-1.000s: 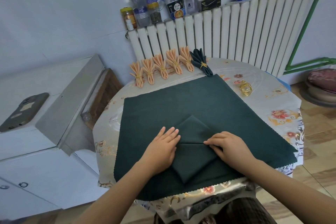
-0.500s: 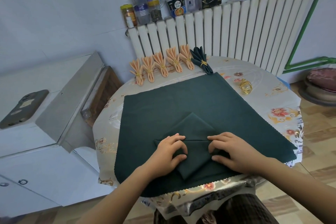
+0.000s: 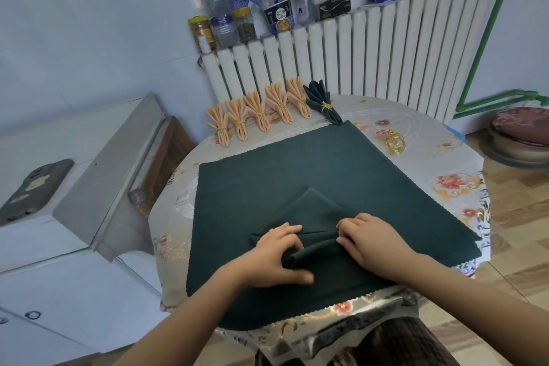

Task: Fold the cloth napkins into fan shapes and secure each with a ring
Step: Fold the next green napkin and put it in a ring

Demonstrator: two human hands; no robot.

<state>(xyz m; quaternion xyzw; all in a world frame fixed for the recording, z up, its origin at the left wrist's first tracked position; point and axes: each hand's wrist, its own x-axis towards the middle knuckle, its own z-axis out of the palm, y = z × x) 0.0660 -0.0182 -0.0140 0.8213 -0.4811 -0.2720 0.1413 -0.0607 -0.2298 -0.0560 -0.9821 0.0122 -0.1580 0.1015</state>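
Head-camera view, looking down over a round table covered with a glossy floral plastic tablecloth (image 3: 445, 184): a smaller dark green cloth napkin (image 3: 312, 208) lies folded near the front middle of a large dark green cloth (image 3: 267, 181) that is spread flat and covers most of the tabletop. The napkin's pointed upper corner aims away from the person, and its lower part is bunched into raised pleats between the two hands. The left hand (image 3: 274, 255) has its fingers curled over the left end of the pleats with the thumb stretched underneath along the cloth, pinching the folds. The right hand (image 3: 371, 242) has its fingers bent at the right end of the same pleats, fingertips gathered on the fabric and gripping it. Along the far edge of the table stands a row of five peach fan-folded napkins (image 3: 258, 111), each bound by a small gold ring, and just to their right lies one dark green fan-folded napkin (image 3: 322, 101) with its own gold ring, its tip touching the far corner of the large cloth. A loose cluster of gold wire napkin rings (image 3: 394, 142) rests on the tablecloth to the right, apart from the large cloth. Behind the table stands a white ribbed radiator (image 3: 371, 53) with jars and bottles on its top.
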